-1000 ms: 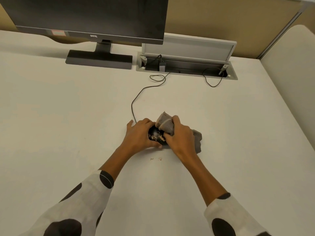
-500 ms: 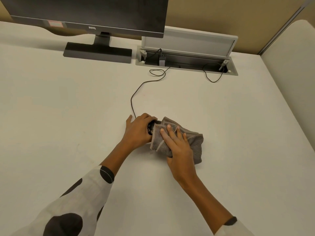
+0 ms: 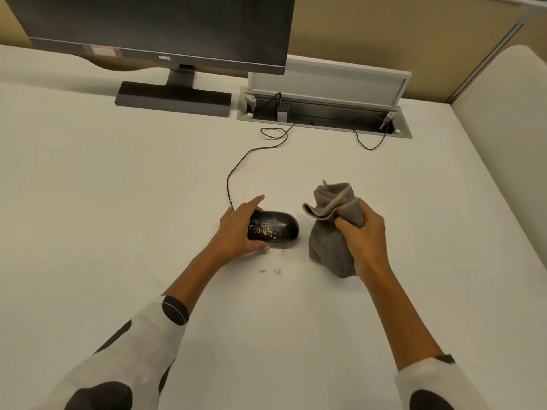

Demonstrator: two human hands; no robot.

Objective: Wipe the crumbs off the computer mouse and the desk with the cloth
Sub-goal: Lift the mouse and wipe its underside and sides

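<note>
A black computer mouse [image 3: 276,229] lies on the white desk [image 3: 118,202], with yellowish crumbs [image 3: 262,231] on its top. My left hand [image 3: 238,230] grips the mouse from its left side. A grey cloth [image 3: 330,235] is bunched up to the right of the mouse, clear of it, its lower end resting on the desk. My right hand [image 3: 362,235] is shut on the cloth's right side. A few reddish crumbs [image 3: 276,272] lie on the desk just in front of the mouse.
The mouse cable [image 3: 236,170] runs back to an open cable tray [image 3: 322,116] at the desk's rear. A dark monitor [image 3: 159,28] on a flat stand [image 3: 173,99] sits at the back left. A second thin cable [image 3: 370,140] loops out of the tray. A partition [image 3: 509,137] borders the right side.
My right hand has pulled the cloth off the mouse and to the right, bunching it up. The mouse top with its crumbs is now uncovered. My left hand stays on the mouse.
</note>
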